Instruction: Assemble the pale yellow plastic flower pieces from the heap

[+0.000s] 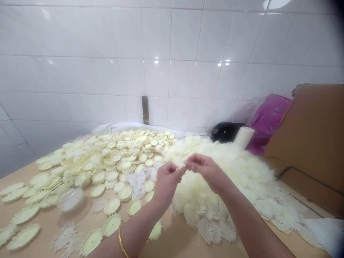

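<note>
Left hand (167,179): hovering above the worktop (172,240), fingers clenching in a pinch toward the right hand; a gold bangle (122,244) is sitting on the forearm, which is partly cut off by the lower edge.
Right hand (206,171): meeting the left at the fingertips, fingers likewise pinching; the forearm is running out of the picture at the bottom.
Pale piece (184,166): being gripped between the two sets of fingertips, above the near edge of the fluffy heap; it is too small and blurred for its shape to be read.
Fluffy heap (242,172): lying under and beyond the right hand; single pieces are merging into one soft mass.
Toothed discs (113,157): spreading flat and overlapping across the left of the worktop; the nearest ones are being cropped by the frame.
Clear bowl (70,199): standing among the discs, contents indistinct.
White cloth (139,180): lying crumpled just left of the left hand.
Black bag (225,132): resting against the tiled wall (107,53), half hidden by the heap.
White cylinder (244,137): leaning beside the black bag.
Cardboard box (309,143): standing at the right, edge cut off.
</note>
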The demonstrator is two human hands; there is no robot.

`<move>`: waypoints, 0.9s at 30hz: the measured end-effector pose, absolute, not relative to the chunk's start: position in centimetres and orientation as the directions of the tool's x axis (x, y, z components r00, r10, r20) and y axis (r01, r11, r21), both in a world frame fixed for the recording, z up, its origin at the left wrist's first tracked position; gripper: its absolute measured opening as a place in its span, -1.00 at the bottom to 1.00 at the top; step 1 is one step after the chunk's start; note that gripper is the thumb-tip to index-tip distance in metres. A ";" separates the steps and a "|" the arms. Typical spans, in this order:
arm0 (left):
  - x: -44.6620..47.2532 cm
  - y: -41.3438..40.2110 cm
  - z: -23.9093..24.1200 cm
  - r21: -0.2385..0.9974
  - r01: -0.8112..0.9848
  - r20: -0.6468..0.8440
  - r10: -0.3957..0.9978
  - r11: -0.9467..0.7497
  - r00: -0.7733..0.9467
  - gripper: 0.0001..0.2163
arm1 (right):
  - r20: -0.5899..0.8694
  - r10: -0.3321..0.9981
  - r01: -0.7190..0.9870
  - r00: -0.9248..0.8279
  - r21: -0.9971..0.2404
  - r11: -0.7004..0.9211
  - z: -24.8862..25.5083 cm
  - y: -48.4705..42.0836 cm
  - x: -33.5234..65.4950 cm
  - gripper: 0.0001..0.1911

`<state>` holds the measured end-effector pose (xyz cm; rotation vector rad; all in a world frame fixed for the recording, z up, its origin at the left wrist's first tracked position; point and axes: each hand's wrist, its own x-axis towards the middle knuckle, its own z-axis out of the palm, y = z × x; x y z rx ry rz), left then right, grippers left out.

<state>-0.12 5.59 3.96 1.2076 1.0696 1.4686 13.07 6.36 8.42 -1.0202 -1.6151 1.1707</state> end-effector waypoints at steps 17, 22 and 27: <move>-0.4 5.7 4.1 0.953 -0.301 0.071 0.990 -0.031 0.123 -0.87 | 0.132 0.915 0.144 -0.382 -0.969 0.200 8.1 6.6 13.4 -0.72; -0.5 5.8 4.2 0.945 -0.328 0.071 0.976 0.000 0.205 -0.89 | 0.133 0.913 0.098 -0.386 -0.978 0.184 8.4 6.6 13.7 -0.75; -0.4 5.8 4.7 0.870 -0.478 0.021 0.961 0.119 0.277 -0.87 | 0.215 0.935 0.159 -0.281 -0.951 0.266 8.0 7.1 13.6 -0.76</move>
